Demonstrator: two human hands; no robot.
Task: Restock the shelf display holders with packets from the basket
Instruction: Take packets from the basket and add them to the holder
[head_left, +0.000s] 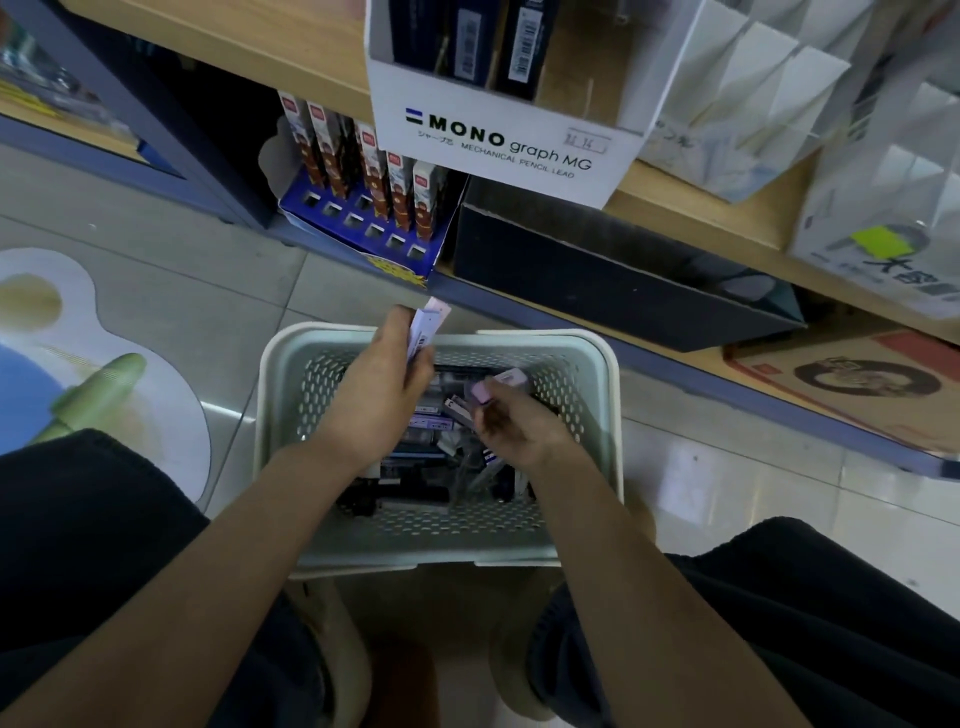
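Tiled shop floor (156, 218), shelving (675, 192) beyond. Left hand (387, 374) curled round a few lilac packets (423, 330), raised over far rim of basket (270, 415). Right hand (511, 421) pinching single lilac packet (491, 387) inside. Basket pale, perforated, on floor, loose packets (415, 467) within. Far left: blue display holder (363, 234) on low shelf; white MONO box (498, 145) on shelf above.

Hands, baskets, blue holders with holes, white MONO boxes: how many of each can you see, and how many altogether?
Hands: 2, the left hand and the right hand, each holding a lilac packet
Mesh basket: 1
Blue display holder: 1
White MONO box: 1
Total: 5
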